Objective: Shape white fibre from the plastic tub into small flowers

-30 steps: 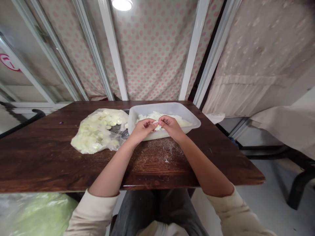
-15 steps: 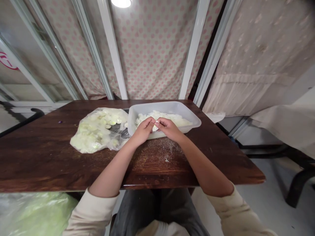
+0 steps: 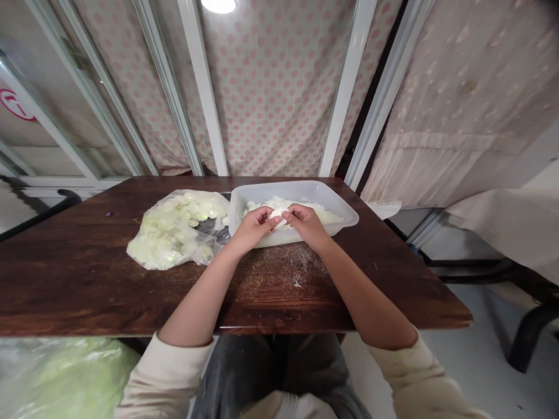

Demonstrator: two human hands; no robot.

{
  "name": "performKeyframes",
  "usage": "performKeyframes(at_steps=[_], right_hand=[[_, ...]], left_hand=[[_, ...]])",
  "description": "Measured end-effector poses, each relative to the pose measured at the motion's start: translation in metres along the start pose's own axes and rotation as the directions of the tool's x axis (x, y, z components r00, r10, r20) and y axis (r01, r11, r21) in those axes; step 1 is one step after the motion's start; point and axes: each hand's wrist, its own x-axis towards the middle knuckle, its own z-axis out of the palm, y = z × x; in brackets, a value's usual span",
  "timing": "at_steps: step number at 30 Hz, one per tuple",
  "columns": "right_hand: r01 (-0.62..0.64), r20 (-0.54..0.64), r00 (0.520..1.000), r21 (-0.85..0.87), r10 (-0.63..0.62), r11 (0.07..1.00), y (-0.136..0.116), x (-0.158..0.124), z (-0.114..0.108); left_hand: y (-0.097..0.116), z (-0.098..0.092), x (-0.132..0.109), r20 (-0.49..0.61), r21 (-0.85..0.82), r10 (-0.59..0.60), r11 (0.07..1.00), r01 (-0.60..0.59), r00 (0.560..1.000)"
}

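Observation:
Over the near side of a white plastic tub [image 3: 345, 203], my left hand [image 3: 253, 227] and my right hand [image 3: 308, 226] meet around a white cauliflower floret [image 3: 279, 216]. Fingers and thumbs of both hands pinch it from either side, so part of it is covered. Small white cauliflower pieces [image 3: 321, 213] lie in the tub beneath and behind my hands. To the left, a clear plastic bag [image 3: 163, 241] lies open on the table with pale green-white cauliflower chunks [image 3: 196, 203] inside it.
The dark wooden table [image 3: 87, 279] has white crumbs [image 3: 297, 273] scattered in front of the tub. At lower left, below the table edge, is a plastic bag [image 3: 70, 372] with pale green contents. A polka-dot curtain [image 3: 279, 93] hangs behind the table.
My hands have drawn slightly apart, and more of the floret shows between them. The tub and the bag stay in place on the table.

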Motion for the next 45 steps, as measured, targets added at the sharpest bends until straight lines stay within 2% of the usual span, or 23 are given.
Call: performKeyframes(at_steps=[10, 15, 19, 22, 24, 26, 28, 32, 35, 39, 42, 45], right_hand=[[-0.035, -0.087, 0.996, -0.096, 0.027, 0.995, 0.004, 0.001, 0.002], [-0.117, -0.256, 0.96, 0.005, 0.114, 0.993, 0.016, 0.005, -0.001], [-0.148, -0.317, 0.933, 0.088, 0.169, 0.985, 0.018, 0.007, 0.0], [-0.071, -0.269, 0.958, 0.113, 0.099, 0.991, 0.011, 0.005, 0.002], [-0.009, -0.147, 0.989, 0.059, 0.018, 0.998, 0.005, 0.002, 0.003], [0.026, -0.025, 0.999, -0.015, -0.026, 1.0, 0.0, 0.0, 0.003], [0.024, 0.024, 0.999, -0.044, -0.023, 0.999, -0.002, -0.001, 0.002], [-0.021, -0.075, 0.997, 0.016, 0.022, 1.0, 0.003, 0.0, 0.001], [-0.05, -0.153, 0.986, 0.127, 0.07, 0.991, 0.007, 0.003, 0.0], [-0.072, -0.135, 0.985, 0.229, 0.104, 0.971, 0.008, 0.003, -0.001], [-0.066, -0.109, 0.991, 0.143, 0.082, 0.987, 0.008, 0.002, 0.0], [-0.041, -0.086, 0.995, 0.002, 0.041, 0.999, 0.006, 0.001, 0.001]], left_hand=[[-0.002, 0.0, 0.001, 0.036, 0.044, 0.0, 0.999, -0.002, 0.999], [0.002, 0.0, 0.0, 0.078, 0.01, -0.012, 1.0, 0.012, 0.997], [0.003, 0.001, 0.0, 0.059, 0.036, -0.031, 0.999, 0.029, 0.998], [0.001, 0.001, 0.0, -0.022, 0.06, -0.052, 0.997, 0.053, 0.998], [0.0, 0.001, 0.001, -0.071, 0.064, -0.053, 0.996, 0.057, 0.996], [0.0, 0.001, 0.001, -0.099, 0.048, -0.048, 0.997, 0.053, 0.994], [0.001, 0.001, 0.001, -0.122, 0.026, -0.048, 0.998, 0.051, 0.991], [-0.001, 0.001, 0.001, -0.174, 0.024, -0.051, 0.998, 0.056, 0.983], [-0.007, 0.0, 0.003, -0.232, 0.024, -0.046, 0.998, 0.053, 0.972], [-0.014, -0.001, 0.005, -0.313, 0.096, -0.02, 0.994, 0.053, 0.95], [-0.008, 0.002, 0.003, -0.279, 0.214, 0.041, 0.977, 0.02, 0.96], [0.003, 0.005, -0.002, -0.106, 0.234, 0.068, 0.971, -0.041, 0.992]])
